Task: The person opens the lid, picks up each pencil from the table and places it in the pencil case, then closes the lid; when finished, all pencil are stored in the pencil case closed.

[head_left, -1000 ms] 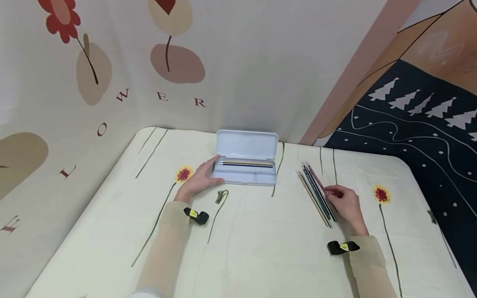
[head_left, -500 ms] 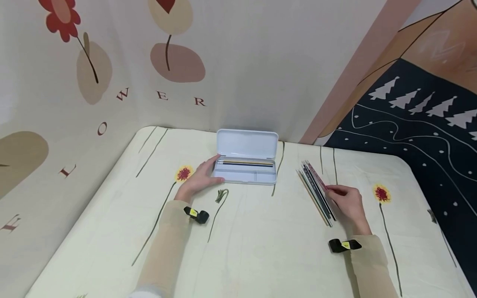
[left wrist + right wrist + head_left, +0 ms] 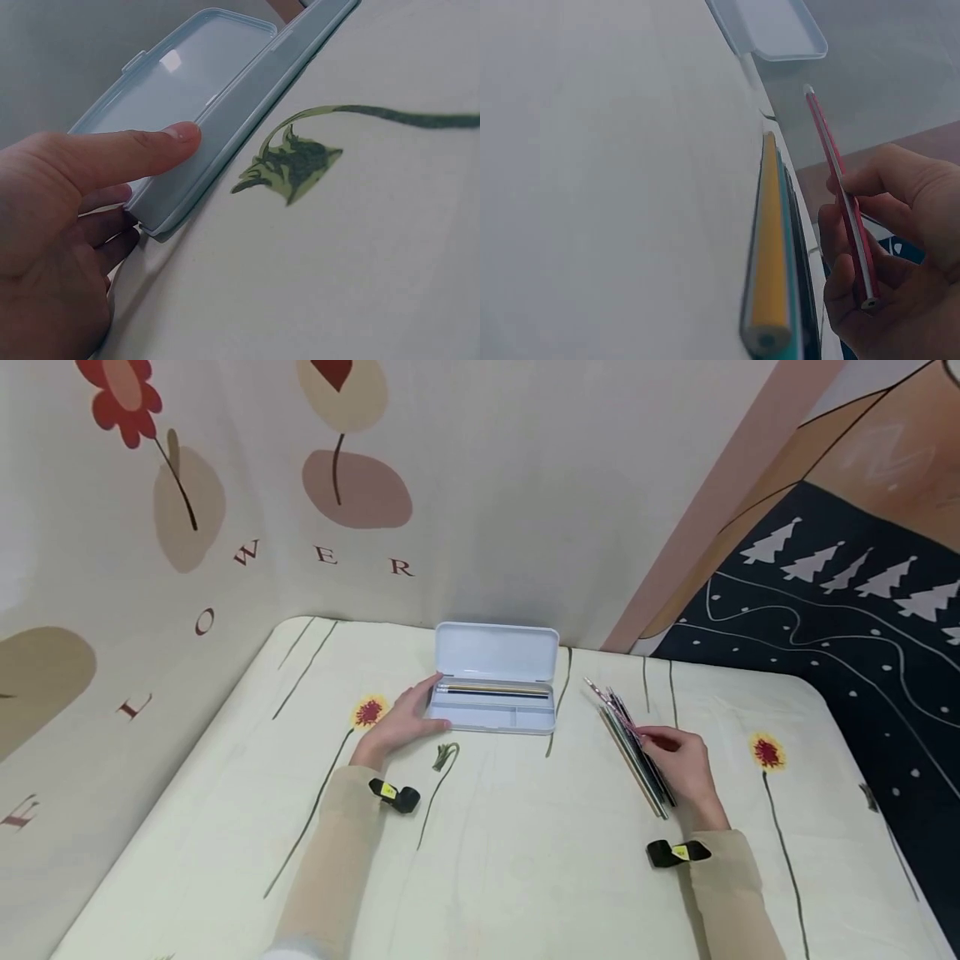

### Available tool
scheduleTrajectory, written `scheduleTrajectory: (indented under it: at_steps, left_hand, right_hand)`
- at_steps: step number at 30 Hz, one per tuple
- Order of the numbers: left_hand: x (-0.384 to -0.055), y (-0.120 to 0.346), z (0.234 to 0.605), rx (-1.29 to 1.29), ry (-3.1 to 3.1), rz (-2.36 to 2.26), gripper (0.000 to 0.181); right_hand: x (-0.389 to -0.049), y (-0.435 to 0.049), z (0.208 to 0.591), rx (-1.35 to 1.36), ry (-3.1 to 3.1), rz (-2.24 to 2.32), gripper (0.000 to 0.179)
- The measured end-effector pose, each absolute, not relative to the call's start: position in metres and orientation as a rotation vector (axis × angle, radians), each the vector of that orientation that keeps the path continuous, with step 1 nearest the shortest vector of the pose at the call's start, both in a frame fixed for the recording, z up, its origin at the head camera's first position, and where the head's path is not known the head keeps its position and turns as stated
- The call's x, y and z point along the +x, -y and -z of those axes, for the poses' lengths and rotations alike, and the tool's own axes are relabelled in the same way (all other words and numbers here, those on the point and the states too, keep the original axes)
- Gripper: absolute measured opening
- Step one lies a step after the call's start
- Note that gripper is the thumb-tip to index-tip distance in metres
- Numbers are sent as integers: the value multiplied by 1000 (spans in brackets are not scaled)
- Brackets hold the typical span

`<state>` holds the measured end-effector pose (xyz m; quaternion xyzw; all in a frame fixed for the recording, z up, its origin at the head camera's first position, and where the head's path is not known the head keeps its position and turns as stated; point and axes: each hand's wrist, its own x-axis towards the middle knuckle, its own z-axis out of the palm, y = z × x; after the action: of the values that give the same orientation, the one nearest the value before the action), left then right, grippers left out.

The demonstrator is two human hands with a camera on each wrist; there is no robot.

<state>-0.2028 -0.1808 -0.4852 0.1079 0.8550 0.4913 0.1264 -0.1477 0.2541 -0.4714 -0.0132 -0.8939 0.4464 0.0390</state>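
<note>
Pink pencil (image 3: 831, 154) is pinched between the thumb and fingers of the right hand (image 3: 682, 768), slanting across the pencil bundle (image 3: 643, 768) on the surface (image 3: 540, 843); whether the bundle is touched cannot be told. The open case (image 3: 472, 718) is gripped at its left end by the left hand (image 3: 401, 718), thumb along the front wall. For a clean pick, the pencil is best raised well clear before being swung sideways, lest its neighbours be rolled, and the case should be braced without being pushed.
</note>
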Motion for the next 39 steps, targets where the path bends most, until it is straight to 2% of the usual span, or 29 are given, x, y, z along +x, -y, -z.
scheduleTrajectory:
  at_steps: [19,39]
  left_hand:
    - [-199,181,483,273,-2502,-1393,91]
    - [-201,182,485,307,-2511,-1393,91]
  right_hand:
    - [-168,-203,472,147,2669,-1544,19]
    - [-194,-140,469,359,2652,-1491,15]
